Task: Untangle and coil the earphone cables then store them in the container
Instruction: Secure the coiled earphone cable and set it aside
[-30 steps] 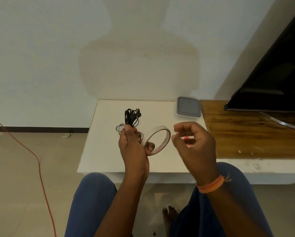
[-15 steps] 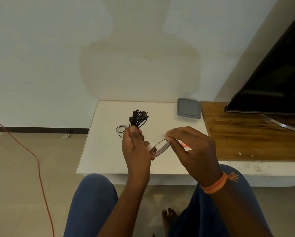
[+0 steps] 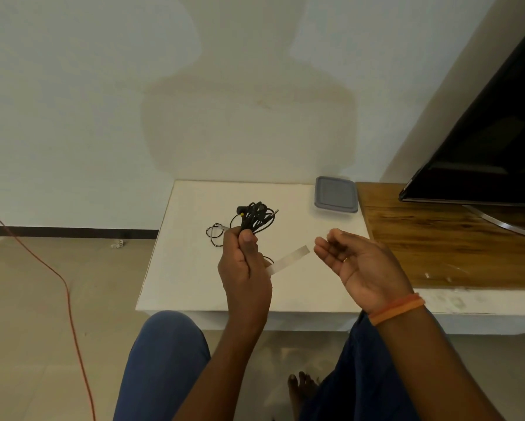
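1. Black earphone cables [image 3: 253, 218], bunched, gripped in the left hand [image 3: 245, 268] above the white surface [image 3: 194, 268].
2. Right hand [image 3: 360, 265] loosely open, empty, beside a pale tape strip [image 3: 288, 259].
3. Risk: the strip could stick to itself; the coil may loosen.

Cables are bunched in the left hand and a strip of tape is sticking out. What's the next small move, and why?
Probably wrap the tape strip around the coiled earphone cables. The left hand grips the bundle with the strip jutting free to the right, and the right hand is open beside its end. The grey container sits lidded on the white table, so storing comes later.
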Demonstrator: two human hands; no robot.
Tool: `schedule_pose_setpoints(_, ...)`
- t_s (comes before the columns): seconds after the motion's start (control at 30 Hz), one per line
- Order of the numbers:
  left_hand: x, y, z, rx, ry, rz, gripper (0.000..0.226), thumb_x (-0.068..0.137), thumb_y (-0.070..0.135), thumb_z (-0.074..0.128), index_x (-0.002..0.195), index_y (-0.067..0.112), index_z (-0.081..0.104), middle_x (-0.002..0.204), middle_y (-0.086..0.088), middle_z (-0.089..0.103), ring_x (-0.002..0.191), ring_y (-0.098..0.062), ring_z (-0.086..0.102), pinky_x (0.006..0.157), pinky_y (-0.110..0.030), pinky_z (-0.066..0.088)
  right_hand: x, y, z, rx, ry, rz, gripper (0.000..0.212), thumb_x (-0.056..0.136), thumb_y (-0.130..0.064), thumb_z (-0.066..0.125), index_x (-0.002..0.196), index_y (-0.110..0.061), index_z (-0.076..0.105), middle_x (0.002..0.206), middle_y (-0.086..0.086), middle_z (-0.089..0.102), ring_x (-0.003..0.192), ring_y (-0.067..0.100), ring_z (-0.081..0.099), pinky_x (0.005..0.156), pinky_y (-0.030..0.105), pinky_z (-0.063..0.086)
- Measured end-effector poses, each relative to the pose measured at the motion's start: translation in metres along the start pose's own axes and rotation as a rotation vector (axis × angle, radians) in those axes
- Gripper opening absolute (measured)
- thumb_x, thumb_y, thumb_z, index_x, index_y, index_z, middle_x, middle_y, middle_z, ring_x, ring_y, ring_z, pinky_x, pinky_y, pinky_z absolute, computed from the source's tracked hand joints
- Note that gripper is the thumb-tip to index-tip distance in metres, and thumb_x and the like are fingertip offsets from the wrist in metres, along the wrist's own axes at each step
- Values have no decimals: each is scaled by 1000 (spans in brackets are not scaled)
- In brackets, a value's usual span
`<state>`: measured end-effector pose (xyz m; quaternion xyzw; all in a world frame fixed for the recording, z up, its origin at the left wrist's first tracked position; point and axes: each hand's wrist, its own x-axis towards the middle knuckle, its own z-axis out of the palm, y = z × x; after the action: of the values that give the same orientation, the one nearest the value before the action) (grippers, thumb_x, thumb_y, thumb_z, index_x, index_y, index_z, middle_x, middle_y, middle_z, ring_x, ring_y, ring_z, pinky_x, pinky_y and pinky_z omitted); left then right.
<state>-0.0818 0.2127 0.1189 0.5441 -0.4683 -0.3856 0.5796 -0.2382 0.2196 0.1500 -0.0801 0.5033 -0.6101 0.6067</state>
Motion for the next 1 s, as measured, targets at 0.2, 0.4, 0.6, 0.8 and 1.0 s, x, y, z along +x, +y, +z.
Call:
schedule_pose_setpoints(0.2, 0, -7, -3, 19, -86, 34, 28, 101, 43, 31, 88, 26, 48, 64, -3, 49, 47, -17, 48, 39, -26, 42, 16, -15, -9, 114, 66, 95, 9, 94, -2, 55, 88, 3, 59, 89, 20, 65, 65, 21, 73, 58, 30, 60)
schedule_pose_setpoints(0.4, -2, -25, -3, 65, -246, -30, 32, 101, 41, 29, 88, 18, 48, 73, -22, 54, 50, -28, 65, 46, -21, 48, 26, -21, -15, 66, 79, 54, 9, 94, -5, 56, 89, 2, 60, 90, 18, 65, 65, 19, 73, 55, 27, 59)
schedule_pose_setpoints(0.6, 0, -49, 0, 67, -224, -150, 35, 105, 36, 27, 86, 13, 45, 60, 1, 48, 48, -32, 66, 57, -44, 56, 25, -13, -4, -157, -12, -99, 10, 92, -6, 59, 91, 2, 66, 84, 19, 68, 74, 24, 72, 61, 28, 58)
schedule_pose_setpoints(0.8, 1, -56, 6, 97, -194, -203, 38, 101, 44, 26, 85, 15, 44, 62, -27, 55, 50, -33, 65, 51, -31, 54, 22, -4, 10, -453, -54, -187, 5, 90, -5, 63, 89, -3, 68, 85, 17, 72, 76, 28, 73, 63, 28, 58)
schedule_pose_setpoints(1.0, 4, -58, 11, 126, -120, -223, 33, 105, 32, 26, 82, 16, 44, 70, -15, 50, 46, -13, 64, 41, -12, 40, 25, 7, 13, -562, -69, -245, 11, 92, -11, 62, 98, -4, 68, 87, 14, 73, 79, 25, 74, 62, 21, 56)
